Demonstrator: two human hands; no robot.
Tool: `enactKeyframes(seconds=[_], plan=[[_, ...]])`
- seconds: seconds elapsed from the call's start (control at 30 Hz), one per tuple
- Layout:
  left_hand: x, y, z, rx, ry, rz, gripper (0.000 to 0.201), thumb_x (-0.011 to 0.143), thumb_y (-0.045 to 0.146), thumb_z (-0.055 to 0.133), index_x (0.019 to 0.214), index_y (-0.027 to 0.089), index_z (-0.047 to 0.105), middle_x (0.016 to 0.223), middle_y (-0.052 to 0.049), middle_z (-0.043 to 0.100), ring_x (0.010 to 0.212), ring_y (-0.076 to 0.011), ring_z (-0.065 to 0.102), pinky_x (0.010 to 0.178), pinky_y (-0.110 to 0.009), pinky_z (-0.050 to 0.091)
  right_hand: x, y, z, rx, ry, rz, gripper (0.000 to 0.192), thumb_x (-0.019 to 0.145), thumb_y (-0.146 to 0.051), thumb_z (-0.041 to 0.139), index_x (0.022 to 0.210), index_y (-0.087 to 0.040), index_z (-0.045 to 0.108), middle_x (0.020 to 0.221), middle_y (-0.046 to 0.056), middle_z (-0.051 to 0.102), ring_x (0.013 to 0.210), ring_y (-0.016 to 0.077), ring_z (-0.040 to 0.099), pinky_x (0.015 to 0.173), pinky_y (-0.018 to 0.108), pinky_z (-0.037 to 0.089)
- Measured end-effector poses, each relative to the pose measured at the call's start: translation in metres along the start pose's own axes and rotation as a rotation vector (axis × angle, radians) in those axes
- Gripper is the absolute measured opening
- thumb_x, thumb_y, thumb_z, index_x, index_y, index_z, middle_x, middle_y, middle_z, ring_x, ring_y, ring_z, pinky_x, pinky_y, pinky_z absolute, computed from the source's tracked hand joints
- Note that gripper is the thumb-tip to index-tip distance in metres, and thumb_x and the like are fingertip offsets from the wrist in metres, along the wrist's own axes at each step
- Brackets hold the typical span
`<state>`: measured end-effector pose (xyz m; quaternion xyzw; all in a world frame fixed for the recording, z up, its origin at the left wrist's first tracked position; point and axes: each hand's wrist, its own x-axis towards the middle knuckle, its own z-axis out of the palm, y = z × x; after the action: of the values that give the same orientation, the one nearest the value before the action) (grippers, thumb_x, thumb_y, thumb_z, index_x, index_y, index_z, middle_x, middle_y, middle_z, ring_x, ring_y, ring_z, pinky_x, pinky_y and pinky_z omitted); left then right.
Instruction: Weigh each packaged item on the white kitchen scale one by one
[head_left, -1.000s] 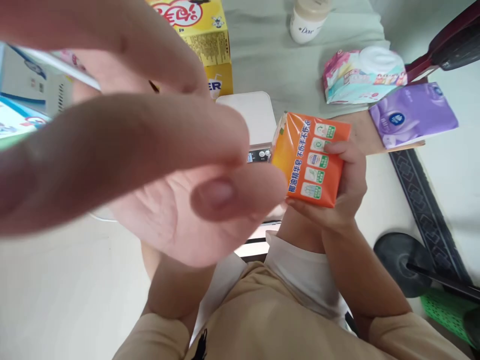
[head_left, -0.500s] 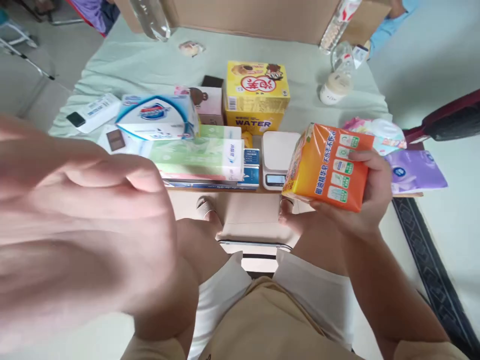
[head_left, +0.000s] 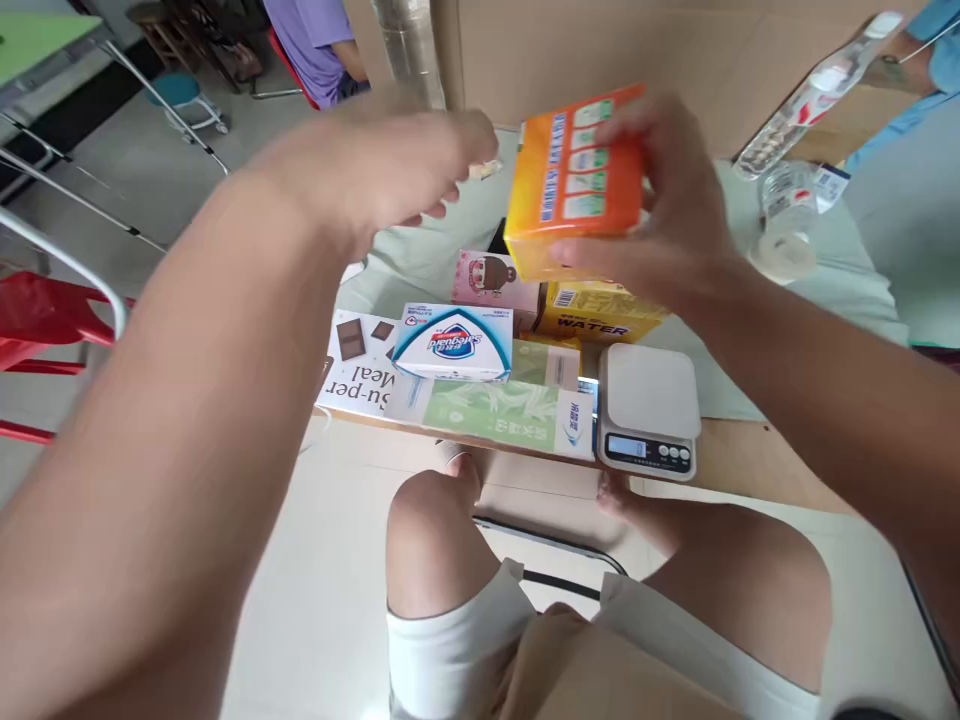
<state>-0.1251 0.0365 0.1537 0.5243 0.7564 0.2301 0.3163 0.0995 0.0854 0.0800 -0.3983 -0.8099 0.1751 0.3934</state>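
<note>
My right hand (head_left: pixel 675 210) grips an orange and yellow pack of soap (head_left: pixel 581 185), held tilted above the far half of the table. To the left of that pack, my left hand (head_left: pixel 405 165) reaches out palm down, its thumb apart from the fingers and nothing visible in it. Below the soap pack stand a yellow box marked WATER (head_left: pixel 600 315) and a pink box with a cartoon figure (head_left: pixel 487 280). A white Safeguard box (head_left: pixel 454 343) lies on top of a green and white carton (head_left: pixel 502 412).
Right of the cartons sits a white kitchen scale (head_left: pixel 651 400). A Su-per Meal box (head_left: pixel 360 375) lies left. Clear bottles (head_left: pixel 814 95) and a jar (head_left: pixel 787 205) are at the far right, before a cardboard panel (head_left: pixel 637 50). Another person's purple sleeve (head_left: pixel 307 40) shows beyond the table.
The soap pack, in my right hand, has moved farther out over the table. My left hand has swung from close to the camera to over the table. The view has turned left.
</note>
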Motion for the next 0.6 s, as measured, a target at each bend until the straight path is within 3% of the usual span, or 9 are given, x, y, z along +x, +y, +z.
enactKeyframes(seconds=[0.07, 0.13, 0.2, 0.3, 0.43, 0.6], plan=[[0.031, 0.0, 0.009, -0.043, -0.084, -0.044, 0.037, 0.089, 0.049, 0.068, 0.096, 0.014, 0.068, 0.11, -0.01, 0.073, 0.114, -0.0292, 0.07, 0.113, -0.052, 0.051, 0.02, 0.003, 0.021, -0.005, -0.073, 0.019, 0.074, 0.055, -0.034, 0.093, 0.122, -0.025, 0.06, 0.136, 0.009, 0.061, 0.127, 0.0301, 0.06, 0.106, 0.051, 0.057], [0.054, -0.006, 0.018, -0.106, -0.211, -0.078, 0.03, 0.089, 0.044, 0.066, 0.086, 0.014, 0.067, 0.096, -0.007, 0.073, 0.096, -0.0212, 0.072, 0.111, -0.047, 0.055, 0.031, 0.009, 0.04, -0.031, -0.15, 0.018, 0.074, 0.055, -0.036, 0.096, 0.119, -0.025, 0.061, 0.134, 0.009, 0.062, 0.132, 0.0304, 0.057, 0.109, 0.05, 0.055], [0.067, -0.014, 0.025, -0.172, -0.309, -0.088, 0.022, 0.089, 0.036, 0.064, 0.079, 0.016, 0.067, 0.085, -0.003, 0.072, 0.083, -0.014, 0.069, 0.112, -0.043, 0.056, 0.036, 0.015, 0.054, -0.048, -0.233, 0.018, 0.075, 0.056, -0.044, 0.097, 0.119, -0.027, 0.06, 0.133, 0.008, 0.062, 0.134, 0.0301, 0.054, 0.109, 0.049, 0.055], [0.074, -0.023, 0.028, -0.24, -0.344, -0.097, 0.022, 0.088, 0.032, 0.063, 0.07, 0.018, 0.065, 0.072, 0.001, 0.069, 0.07, -0.0087, 0.064, 0.112, -0.037, 0.056, 0.04, 0.025, 0.063, -0.055, -0.332, 0.028, 0.079, 0.056, -0.054, 0.096, 0.12, -0.028, 0.057, 0.131, 0.008, 0.062, 0.133, 0.0314, 0.054, 0.104, 0.048, 0.056], [0.079, -0.026, 0.031, -0.241, -0.364, -0.101, 0.022, 0.086, 0.03, 0.067, 0.068, 0.017, 0.067, 0.069, 0.003, 0.07, 0.068, -0.0079, 0.064, 0.113, -0.038, 0.057, 0.049, 0.042, 0.063, -0.053, -0.479, 0.035, 0.084, 0.055, -0.056, 0.097, 0.122, -0.028, 0.055, 0.122, 0.008, 0.061, 0.128, 0.0313, 0.055, 0.096, 0.045, 0.058], [0.093, -0.027, 0.041, -0.206, -0.367, -0.069, 0.014, 0.082, 0.03, 0.076, 0.082, 0.016, 0.076, 0.088, -0.001, 0.079, 0.084, -0.0115, 0.071, 0.109, -0.036, 0.057, 0.055, 0.066, 0.062, -0.125, -0.564, 0.111, 0.096, 0.043, -0.062, 0.102, 0.12, -0.027, 0.058, 0.111, 0.007, 0.06, 0.109, 0.0264, 0.059, 0.091, 0.044, 0.058]])
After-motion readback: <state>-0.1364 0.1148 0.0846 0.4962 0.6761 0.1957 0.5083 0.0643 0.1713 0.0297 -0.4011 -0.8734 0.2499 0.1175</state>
